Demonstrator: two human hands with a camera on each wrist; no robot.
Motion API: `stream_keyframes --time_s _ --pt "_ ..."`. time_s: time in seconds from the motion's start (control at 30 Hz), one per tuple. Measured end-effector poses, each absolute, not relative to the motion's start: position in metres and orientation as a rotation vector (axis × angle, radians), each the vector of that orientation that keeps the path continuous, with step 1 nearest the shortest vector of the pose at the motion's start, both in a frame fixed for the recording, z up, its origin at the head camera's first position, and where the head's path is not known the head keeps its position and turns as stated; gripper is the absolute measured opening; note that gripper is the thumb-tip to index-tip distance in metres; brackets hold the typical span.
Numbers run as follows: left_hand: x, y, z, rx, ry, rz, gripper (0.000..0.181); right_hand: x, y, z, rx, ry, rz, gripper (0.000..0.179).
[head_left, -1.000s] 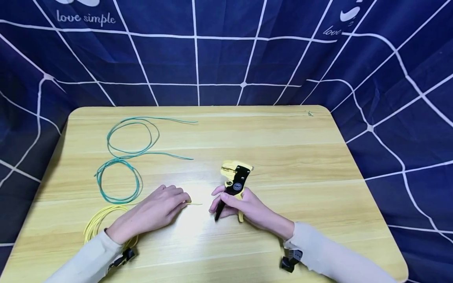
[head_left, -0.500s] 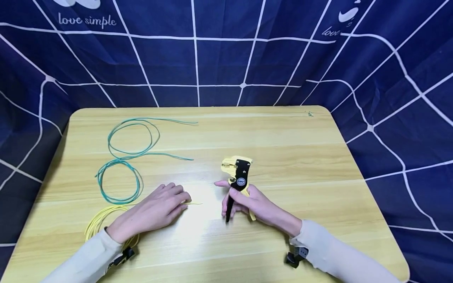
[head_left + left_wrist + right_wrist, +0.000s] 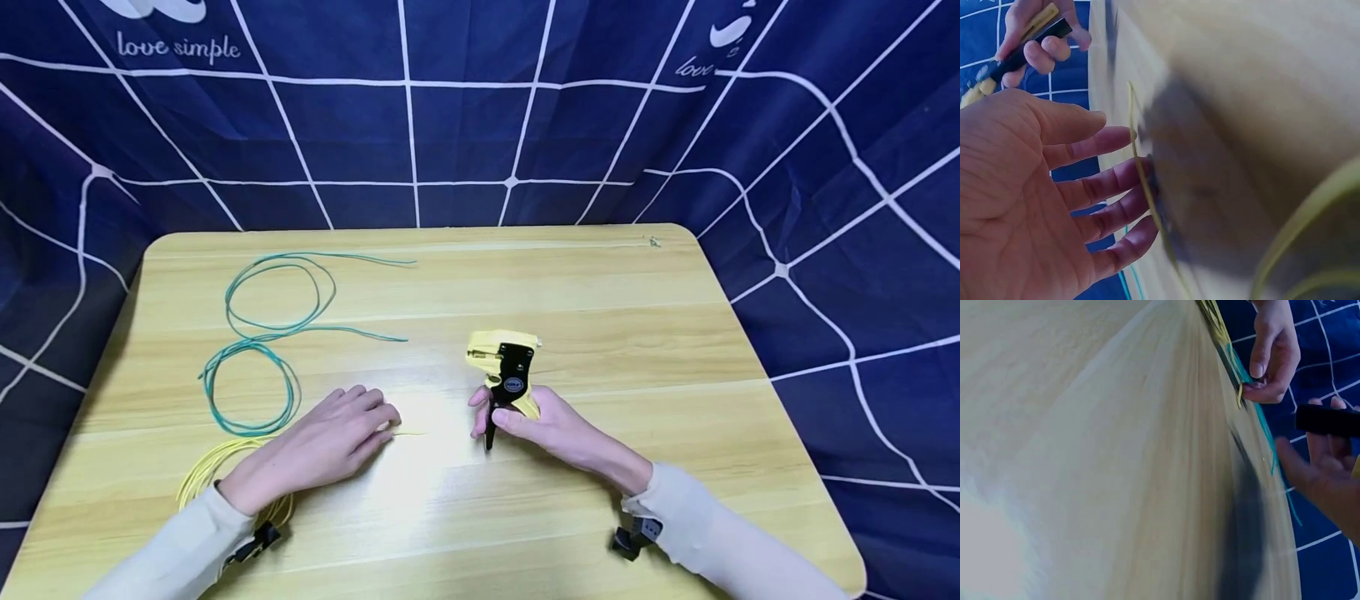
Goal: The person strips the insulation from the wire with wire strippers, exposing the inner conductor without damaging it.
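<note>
My left hand (image 3: 322,446) rests on the table at left of centre, over a yellow wire. The left wrist view shows its fingers loosely bent, their tips at the yellow wire (image 3: 1147,190), and the thumb apart from them. A thin free end of this wire (image 3: 410,433) pokes out past the fingertips toward the right. My right hand (image 3: 558,425) grips a yellow and black wire stripper (image 3: 516,367) by its handles, its head upward and jaw side facing left. In the right wrist view only the black handle (image 3: 1329,420) and a sliver of yellow show.
A coil of yellow wire (image 3: 198,479) lies partly under my left forearm. Behind it, two loops of green wire (image 3: 288,375) are spread on the wooden table (image 3: 600,308). Small green scraps (image 3: 655,242) sit at the far right corner. A dark blue curtain (image 3: 465,125) surrounds the table.
My right hand has moved a little to the right with the wire stripper, whose black handle now stands more upright. My left hand stays in place at the yellow wire.
</note>
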State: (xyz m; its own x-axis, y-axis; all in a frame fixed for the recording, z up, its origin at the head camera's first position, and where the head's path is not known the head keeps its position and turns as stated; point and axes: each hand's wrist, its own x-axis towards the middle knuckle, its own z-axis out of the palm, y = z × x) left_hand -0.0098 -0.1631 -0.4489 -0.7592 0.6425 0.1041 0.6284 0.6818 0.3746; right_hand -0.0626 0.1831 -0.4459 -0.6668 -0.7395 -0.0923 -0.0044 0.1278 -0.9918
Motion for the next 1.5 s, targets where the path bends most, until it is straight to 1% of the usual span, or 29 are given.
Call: stream_keyframes --time_s 0.2,0.3,0.43,0.6,0.73,0.87,1.03,1.17,1.3,1.5 --pt "-0.026 -0.176 -0.432 1.021 2.846 0.627 0.012 -0.064 0.181 -0.439 -0.723 1.968 -1.556 0.022" --pt "-0.041 -0.184 -0.423 0.984 2.852 0.671 0.016 -0.066 0.18 -0.438 -0.732 1.986 -1.568 0.019" --pt "-0.063 -0.193 -0.415 0.908 2.864 0.743 0.017 -0.072 0.18 -0.442 -0.748 2.002 -1.582 0.016" --pt "-0.087 -0.196 -0.413 0.885 2.869 0.785 0.017 -0.081 0.18 -0.447 -0.75 1.978 -1.584 0.017" --pt "-0.105 -0.194 -0.418 0.889 2.854 0.772 0.018 -0.087 0.181 -0.45 -0.735 1.986 -1.577 0.01" --pt "-0.119 -0.189 -0.425 0.845 2.827 0.737 0.019 -0.095 0.179 -0.452 -0.783 1.96 -1.599 0.005" --pt "-0.129 -0.185 -0.432 0.802 2.797 0.718 0.021 -0.101 0.177 -0.453 -0.819 1.923 -1.599 0.007" --pt "-0.133 -0.184 -0.438 0.771 2.78 0.716 0.017 -0.104 0.178 -0.453 -0.819 1.915 -1.569 0.008" --pt "-0.134 -0.185 -0.444 0.735 2.768 0.713 0.011 -0.108 0.176 -0.456 -0.854 1.884 -1.568 0.008" --pt "-0.134 -0.186 -0.449 0.715 2.773 0.723 0.011 -0.111 0.174 -0.46 -0.861 1.853 -1.585 0.009"
